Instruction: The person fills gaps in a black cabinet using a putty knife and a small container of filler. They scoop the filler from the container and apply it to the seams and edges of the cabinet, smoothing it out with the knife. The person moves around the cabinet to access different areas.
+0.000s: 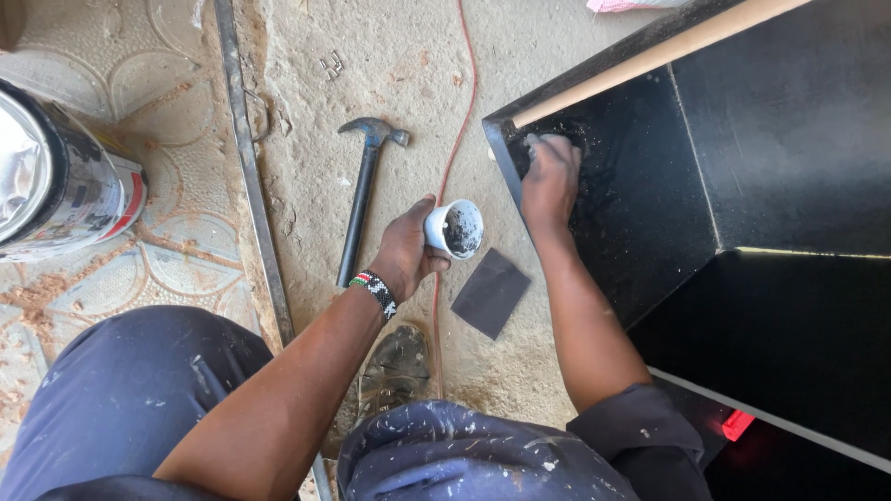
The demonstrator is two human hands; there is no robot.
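Observation:
My left hand [408, 250] grips a small white cup [455, 228] with dark paste inside, held just above the sandy floor. My right hand [550, 176] presses flat against the inner corner of a black-painted wooden box [668, 186], its fingers smeared dark and curled near the top edge. Whether it holds anything under the palm is hidden. A beaded bracelet [375, 290] circles my left wrist.
A claw hammer [364, 190] lies on the floor left of the cup. A dark sandpaper sheet [490, 291] lies below it. A thin red cord [455, 148] runs across the floor. A large metal tin [56, 181] stands at the left, beside a metal bar [251, 176].

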